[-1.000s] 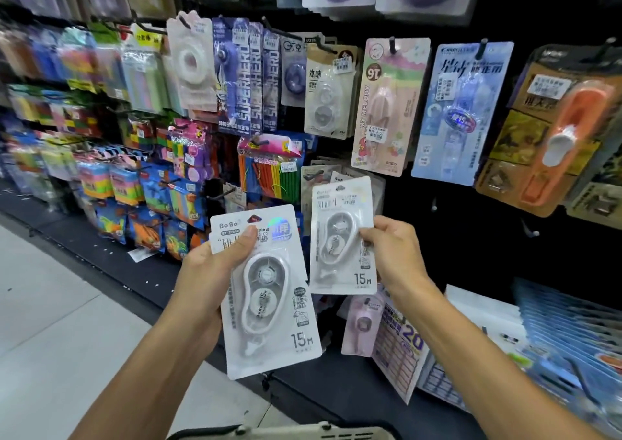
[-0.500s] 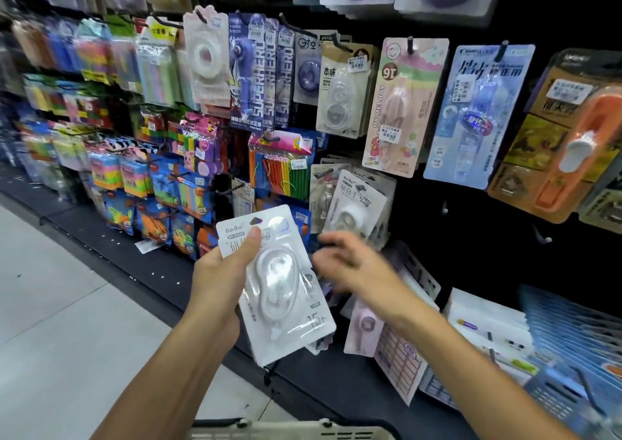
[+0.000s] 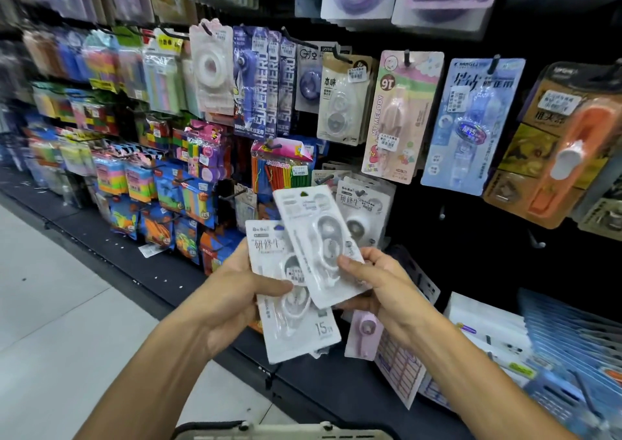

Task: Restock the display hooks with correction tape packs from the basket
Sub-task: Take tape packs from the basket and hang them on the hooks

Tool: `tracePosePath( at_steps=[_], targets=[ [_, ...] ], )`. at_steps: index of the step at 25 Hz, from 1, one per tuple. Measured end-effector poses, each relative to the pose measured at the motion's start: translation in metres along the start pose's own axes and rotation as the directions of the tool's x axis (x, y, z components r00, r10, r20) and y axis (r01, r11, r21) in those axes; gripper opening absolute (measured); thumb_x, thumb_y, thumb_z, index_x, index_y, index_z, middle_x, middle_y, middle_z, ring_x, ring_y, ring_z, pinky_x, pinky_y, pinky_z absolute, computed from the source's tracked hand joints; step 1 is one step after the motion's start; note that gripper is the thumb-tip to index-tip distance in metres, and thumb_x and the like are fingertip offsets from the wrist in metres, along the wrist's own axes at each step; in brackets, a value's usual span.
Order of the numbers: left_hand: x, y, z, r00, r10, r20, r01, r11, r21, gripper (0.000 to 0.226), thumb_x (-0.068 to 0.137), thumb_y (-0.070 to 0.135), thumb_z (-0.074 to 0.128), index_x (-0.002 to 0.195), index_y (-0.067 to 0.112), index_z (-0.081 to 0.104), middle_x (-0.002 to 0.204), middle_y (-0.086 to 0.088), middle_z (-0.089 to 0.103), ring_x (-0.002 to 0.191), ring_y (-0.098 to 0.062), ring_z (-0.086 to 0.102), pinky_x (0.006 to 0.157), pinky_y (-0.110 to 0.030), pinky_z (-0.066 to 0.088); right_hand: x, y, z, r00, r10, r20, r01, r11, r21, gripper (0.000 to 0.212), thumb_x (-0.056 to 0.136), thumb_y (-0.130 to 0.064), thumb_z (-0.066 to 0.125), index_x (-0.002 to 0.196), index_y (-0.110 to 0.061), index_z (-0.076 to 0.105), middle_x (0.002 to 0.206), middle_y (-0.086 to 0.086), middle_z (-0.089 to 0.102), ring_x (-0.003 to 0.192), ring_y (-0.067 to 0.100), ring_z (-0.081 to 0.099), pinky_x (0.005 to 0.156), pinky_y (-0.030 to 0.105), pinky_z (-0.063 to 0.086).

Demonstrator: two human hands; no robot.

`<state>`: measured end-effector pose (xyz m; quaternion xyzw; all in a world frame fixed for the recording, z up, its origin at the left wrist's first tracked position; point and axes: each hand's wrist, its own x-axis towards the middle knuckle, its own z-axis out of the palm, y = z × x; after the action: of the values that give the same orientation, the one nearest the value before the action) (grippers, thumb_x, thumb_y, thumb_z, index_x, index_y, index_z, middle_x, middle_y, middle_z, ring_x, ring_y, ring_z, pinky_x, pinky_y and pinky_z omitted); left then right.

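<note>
Head view: your left hand (image 3: 232, 291) sits at about 7 o'clock of centre, its thumb laid across the face of a white pack (image 3: 296, 308) and its fingers curled behind the card, so they are clamped on it. That pack stands nearly upright, with "15" printed at its lower right corner. Your right hand (image 3: 380, 291), at about 5 o'clock, pinches a second pack (image 3: 318, 241) by its lower right edge, thumb on the front and fingers underneath. This second pack tilts with its top toward 11 o'clock and overlaps the upper right part of the first one, touching it.

Just beyond the two packs, toward 1 o'clock, hung packs (image 3: 365, 211) of the same white kind sit on a hook (image 3: 324, 180) of the black display wall. Above them at 12 o'clock hang the pink pack (image 3: 395, 116) and, to its right, the blue pack (image 3: 471, 126). At 6 o'clock, along the bottom edge, the rim of the basket (image 3: 286, 431) shows. The floor (image 3: 67, 305) lies at 8 o'clock, pale and tiled.
</note>
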<state>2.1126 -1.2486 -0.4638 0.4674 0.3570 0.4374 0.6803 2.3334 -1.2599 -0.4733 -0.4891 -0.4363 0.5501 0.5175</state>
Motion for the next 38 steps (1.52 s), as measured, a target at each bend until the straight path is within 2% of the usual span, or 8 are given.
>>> tracePosePath(
  at_steps=[4, 10, 14, 16, 20, 25, 31, 38],
  targets=[
    [0.003, 0.004, -0.003, 0.977, 0.079, -0.197, -0.086, 0.996, -0.024, 0.047, 0.086, -0.01, 0.069, 0.121, 0.021, 0.063, 0.105, -0.007, 0.08, 0.09, -0.029, 0.078, 0.061, -0.036, 0.063, 0.002, -0.002, -0.019, 0.96, -0.049, -0.277, 0.079, 0.992, 0.095, 0.03, 0.088, -0.015, 0.076, 0.114, -0.011, 0.061, 0.098, 0.01, 0.075, 0.073, 0.024, 0.077, 0.048, 0.031, 0.059],
    [0.002, 0.002, -0.002, 0.95, 0.135, -0.283, -0.155, 0.987, -0.051, 0.044, 0.088, -0.006, 0.068, 0.12, 0.024, 0.065, 0.105, -0.005, 0.08, 0.09, -0.027, 0.078, 0.06, -0.036, 0.064, -0.003, 0.007, -0.013, 0.94, -0.047, -0.338, 0.017, 0.996, -0.093, 0.022, 0.091, -0.03, 0.071, 0.109, -0.019, 0.065, 0.069, 0.006, 0.075, 0.046, 0.021, 0.062, 0.049, 0.036, 0.053],
    [0.004, 0.001, -0.002, 0.941, 0.163, -0.296, -0.185, 0.982, -0.048, 0.041, 0.088, -0.005, 0.07, 0.117, 0.024, 0.066, 0.101, -0.003, 0.081, 0.086, -0.024, 0.079, 0.057, -0.033, 0.062, -0.003, 0.008, -0.005, 0.898, -0.048, -0.438, -0.024, 0.987, -0.158, 0.055, 0.094, -0.02, 0.068, 0.138, -0.036, 0.038, 0.119, -0.006, 0.064, 0.087, 0.022, 0.072, 0.083, 0.049, 0.061],
    [0.01, -0.001, 0.0, 0.94, 0.18, -0.288, -0.196, 0.98, -0.026, 0.041, 0.087, -0.005, 0.07, 0.117, 0.023, 0.064, 0.099, -0.003, 0.081, 0.084, -0.023, 0.079, 0.056, -0.031, 0.061, -0.005, 0.007, -0.004, 0.913, -0.21, -0.349, 0.07, 0.925, -0.374, 0.066, 0.091, -0.026, 0.073, 0.142, -0.041, 0.033, 0.137, -0.01, 0.053, 0.103, 0.014, 0.065, 0.086, 0.037, 0.054],
    [0.022, -0.007, 0.016, 0.969, 0.196, -0.148, -0.19, 0.98, 0.052, 0.044, 0.088, -0.003, 0.071, 0.121, 0.025, 0.062, 0.105, -0.006, 0.08, 0.092, -0.027, 0.078, 0.065, -0.035, 0.063, -0.005, 0.014, 0.016, 0.982, -0.14, 0.125, 0.159, 0.975, -0.153, 0.068, 0.082, -0.019, 0.082, 0.134, -0.041, 0.045, 0.114, 0.003, 0.076, 0.096, 0.02, 0.076, 0.072, 0.03, 0.061],
    [0.03, -0.012, 0.012, 0.955, 0.228, -0.191, -0.133, 0.9, 0.414, 0.036, 0.096, 0.031, 0.068, 0.119, 0.054, 0.052, 0.118, 0.02, 0.062, 0.105, -0.001, 0.062, 0.071, -0.02, 0.046, 0.013, 0.007, 0.008, 0.928, -0.268, -0.26, 0.218, 0.954, -0.207, 0.049, 0.088, -0.009, 0.073, 0.122, -0.037, 0.053, 0.114, -0.005, 0.074, 0.098, 0.017, 0.074, 0.083, 0.051, 0.062],
    [0.033, -0.017, -0.002, 0.946, 0.218, -0.24, -0.103, 0.903, 0.417, 0.018, 0.097, 0.043, 0.062, 0.115, 0.048, 0.062, 0.119, 0.016, 0.064, 0.105, 0.001, 0.058, 0.071, -0.023, 0.044, 0.011, 0.0, -0.008, 0.784, -0.403, -0.472, 0.265, 0.905, -0.332, 0.037, 0.092, -0.014, 0.057, 0.107, -0.045, 0.048, 0.084, -0.005, 0.07, 0.066, 0.007, 0.066, 0.051, 0.023, 0.05],
    [0.029, -0.022, 0.001, 0.942, 0.2, -0.269, -0.07, 0.902, 0.427, 0.016, 0.098, 0.042, 0.061, 0.114, 0.042, 0.063, 0.115, 0.012, 0.064, 0.102, 0.001, 0.058, 0.071, -0.019, 0.04, 0.002, 0.01, -0.009, 0.725, -0.586, -0.362, 0.276, 0.729, -0.626, 0.019, 0.098, -0.011, 0.052, 0.093, -0.029, 0.056, 0.086, -0.015, 0.062, 0.076, 0.009, 0.059, 0.067, 0.044, 0.052]
  ],
)
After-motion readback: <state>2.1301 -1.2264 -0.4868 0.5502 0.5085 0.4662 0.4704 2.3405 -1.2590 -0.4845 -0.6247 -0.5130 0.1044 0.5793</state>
